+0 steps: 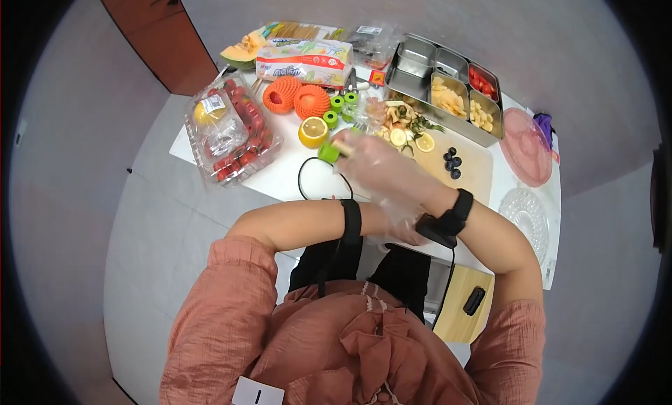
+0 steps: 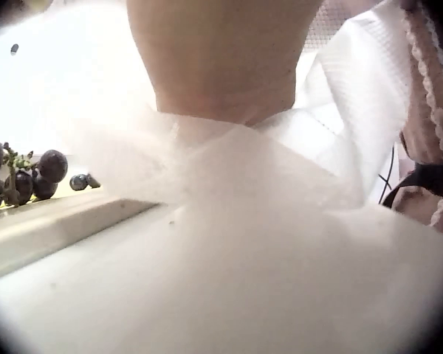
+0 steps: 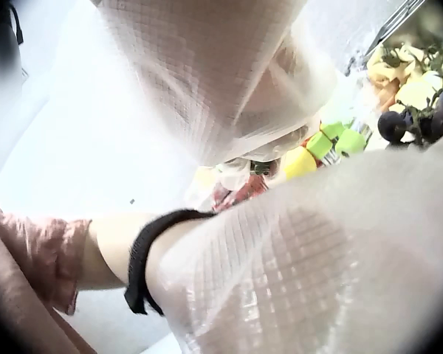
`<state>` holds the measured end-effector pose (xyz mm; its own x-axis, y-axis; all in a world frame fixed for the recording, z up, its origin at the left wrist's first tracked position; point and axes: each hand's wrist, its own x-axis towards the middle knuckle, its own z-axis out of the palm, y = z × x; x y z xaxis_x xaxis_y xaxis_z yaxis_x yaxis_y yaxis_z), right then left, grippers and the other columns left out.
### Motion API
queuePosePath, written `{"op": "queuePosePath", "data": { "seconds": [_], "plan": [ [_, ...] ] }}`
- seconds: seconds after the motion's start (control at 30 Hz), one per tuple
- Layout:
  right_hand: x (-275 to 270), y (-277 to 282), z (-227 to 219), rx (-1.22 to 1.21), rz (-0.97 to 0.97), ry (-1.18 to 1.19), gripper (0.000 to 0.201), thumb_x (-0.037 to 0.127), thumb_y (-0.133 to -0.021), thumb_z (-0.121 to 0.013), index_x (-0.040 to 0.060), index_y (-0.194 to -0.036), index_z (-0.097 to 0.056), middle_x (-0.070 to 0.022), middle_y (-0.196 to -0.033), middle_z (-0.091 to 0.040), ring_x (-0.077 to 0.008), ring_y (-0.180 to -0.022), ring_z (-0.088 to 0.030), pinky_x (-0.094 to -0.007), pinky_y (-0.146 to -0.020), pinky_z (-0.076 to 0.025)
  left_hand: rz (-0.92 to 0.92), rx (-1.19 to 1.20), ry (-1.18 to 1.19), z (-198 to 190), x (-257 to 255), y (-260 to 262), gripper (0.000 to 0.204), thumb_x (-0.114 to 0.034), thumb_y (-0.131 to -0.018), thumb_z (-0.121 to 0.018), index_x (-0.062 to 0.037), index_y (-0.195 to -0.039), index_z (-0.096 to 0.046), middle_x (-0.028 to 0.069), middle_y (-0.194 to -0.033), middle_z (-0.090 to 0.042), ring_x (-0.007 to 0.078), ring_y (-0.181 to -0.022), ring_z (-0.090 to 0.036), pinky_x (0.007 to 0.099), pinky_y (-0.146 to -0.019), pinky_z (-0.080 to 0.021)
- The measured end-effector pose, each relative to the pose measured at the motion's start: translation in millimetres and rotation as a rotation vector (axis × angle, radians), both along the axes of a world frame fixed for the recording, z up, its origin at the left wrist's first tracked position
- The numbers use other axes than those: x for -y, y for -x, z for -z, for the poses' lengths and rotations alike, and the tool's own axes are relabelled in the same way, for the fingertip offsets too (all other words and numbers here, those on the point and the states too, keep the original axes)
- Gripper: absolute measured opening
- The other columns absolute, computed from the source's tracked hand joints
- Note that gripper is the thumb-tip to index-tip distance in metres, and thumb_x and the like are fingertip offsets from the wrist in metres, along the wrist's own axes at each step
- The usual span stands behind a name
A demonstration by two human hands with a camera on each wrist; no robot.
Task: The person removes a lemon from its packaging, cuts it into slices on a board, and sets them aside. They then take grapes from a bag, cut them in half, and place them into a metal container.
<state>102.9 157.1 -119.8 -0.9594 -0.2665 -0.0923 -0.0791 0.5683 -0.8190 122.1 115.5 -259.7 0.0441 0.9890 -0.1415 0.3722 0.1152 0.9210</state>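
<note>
My right hand [image 1: 378, 168], in a clear plastic glove, reaches leftward over the table's front part. Its fingers curl round a pale stick-like piece [image 1: 343, 147], beside a green cylinder [image 1: 327, 151]. Just behind that cylinder stands a cut lemon [image 1: 313, 133]. My left hand [image 1: 402, 230], also gloved, lies below the right wrist and is mostly hidden by it. In the right wrist view the left hand's glove [image 3: 303, 243] crosses the lower part; its fingers are out of sight. Dark grapes [image 2: 48, 173] sit on the cutting board [image 2: 52, 225] in the left wrist view.
A clear box of strawberries [image 1: 231, 135] stands at left, near orange foam-netted fruit [image 1: 282, 95]. Peels [image 1: 402, 118] lie on the board. Behind it stands a metal box [image 1: 448, 121] with cut fruit. A pink lid [image 1: 525, 146] and a glass plate [image 1: 523, 219] are at right.
</note>
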Motion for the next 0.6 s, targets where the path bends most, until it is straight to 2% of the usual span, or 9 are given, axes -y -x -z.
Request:
{"op": "queuePosePath", "data": {
  "seconds": [0.03, 0.1, 0.2, 0.27, 0.37, 0.47, 0.53, 0.57, 0.6],
  "plan": [
    [-3, 1, 7, -0.005, 0.132, 0.117, 0.037, 0.013, -0.091, -0.069, 0.0034, -0.126, -0.059, -0.0080, -0.110, -0.066, -0.0168, -0.096, -0.062, -0.0343, -0.084, -0.051, -0.004, -0.003, 0.017, -3, -3, 6, 0.041, -0.019, -0.092, -0.064, -0.0019, -0.128, -0.054, 0.0148, -0.121, -0.063, 0.0263, -0.112, -0.060, 0.0386, -0.099, -0.047],
    [-18, 4, 8, -0.049, 0.213, 0.200, 0.041, 0.013, -0.090, -0.070, -0.0005, -0.127, -0.058, -0.0078, -0.109, -0.067, -0.0176, -0.097, -0.063, -0.0332, -0.086, -0.051, -0.014, -0.008, 0.033, -8, -1, 6, 0.040, -0.018, -0.092, -0.064, -0.0015, -0.127, -0.054, 0.0150, -0.121, -0.063, 0.0264, -0.112, -0.061, 0.0386, -0.099, -0.047],
    [-49, 10, 8, -0.059, 0.300, 0.416, 0.047, 0.012, -0.087, -0.074, -0.0031, -0.129, -0.058, -0.0061, -0.107, -0.067, -0.0151, -0.096, -0.062, -0.0301, -0.087, -0.050, -0.019, -0.338, -0.482, -26, 7, 9, 0.044, -0.004, -0.083, -0.063, -0.0008, -0.126, -0.052, 0.0235, -0.117, -0.061, 0.0399, -0.110, -0.058, 0.0448, -0.096, -0.048],
    [-59, 8, 7, -0.026, 0.302, 0.545, 0.050, 0.013, -0.087, -0.076, -0.0019, -0.130, -0.057, -0.0046, -0.107, -0.066, -0.0117, -0.095, -0.061, -0.0282, -0.085, -0.050, -0.023, -0.306, -0.435, -52, 21, 7, 0.039, -0.005, -0.083, -0.062, -0.0018, -0.121, -0.055, 0.0228, -0.112, -0.060, 0.0414, -0.106, -0.058, 0.0452, -0.093, -0.048],
    [-60, -9, -4, 0.004, 0.350, 0.693, 0.045, 0.014, -0.088, -0.075, 0.0018, -0.128, -0.059, -0.0036, -0.105, -0.065, -0.0082, -0.093, -0.060, -0.0255, -0.083, -0.049, -0.059, -0.429, -0.423, -76, 45, -2, 0.030, -0.005, -0.084, -0.063, -0.0033, -0.113, -0.060, 0.0195, -0.105, -0.061, 0.0375, -0.103, -0.059, 0.0444, -0.090, -0.048],
    [-53, -30, -9, -0.047, 0.369, 0.814, 0.037, 0.016, -0.090, -0.074, 0.0041, -0.122, -0.059, 0.0012, -0.096, -0.062, -0.0053, -0.079, -0.057, -0.0228, -0.071, -0.047, -0.227, -0.447, -0.428, -107, 80, -14, 0.021, -0.007, -0.082, -0.068, -0.0034, -0.103, -0.064, 0.0144, -0.095, -0.062, 0.0334, -0.092, -0.061, 0.0424, -0.081, -0.050],
    [-61, -47, -7, 0.123, 0.353, 0.808, 0.027, 0.016, -0.093, -0.069, 0.0084, -0.116, -0.055, 0.0070, -0.081, -0.050, -0.0029, -0.071, -0.049, -0.0192, -0.059, -0.038, -0.221, -0.405, -0.476, -113, 96, -18, 0.021, -0.006, -0.081, -0.071, -0.0036, -0.101, -0.065, 0.0127, -0.092, -0.062, 0.0314, -0.088, -0.062, 0.0412, -0.078, -0.051],
    [-58, -53, -6, 0.121, 0.438, 0.809, 0.022, 0.017, -0.093, -0.070, 0.0107, -0.107, -0.054, 0.0107, -0.073, -0.038, -0.0014, -0.059, -0.036, -0.0209, -0.050, -0.026, -0.289, -0.329, -0.459, -115, 103, -19, 0.022, -0.005, -0.080, -0.073, -0.0037, -0.101, -0.066, 0.0107, -0.090, -0.062, 0.0269, -0.083, -0.062, 0.0382, -0.075, -0.051],
    [-64, -61, -4, 0.107, 0.471, 0.815, 0.022, 0.017, -0.093, -0.070, 0.0107, -0.107, -0.054, 0.0107, -0.073, -0.038, -0.0014, -0.059, -0.036, -0.0209, -0.050, -0.026, -0.364, -0.254, -0.435, -115, 107, -19, 0.024, -0.003, -0.080, -0.076, -0.0037, -0.101, -0.067, 0.0087, -0.089, -0.063, 0.0225, -0.078, -0.062, 0.0353, -0.072, -0.051]
  ]
}}
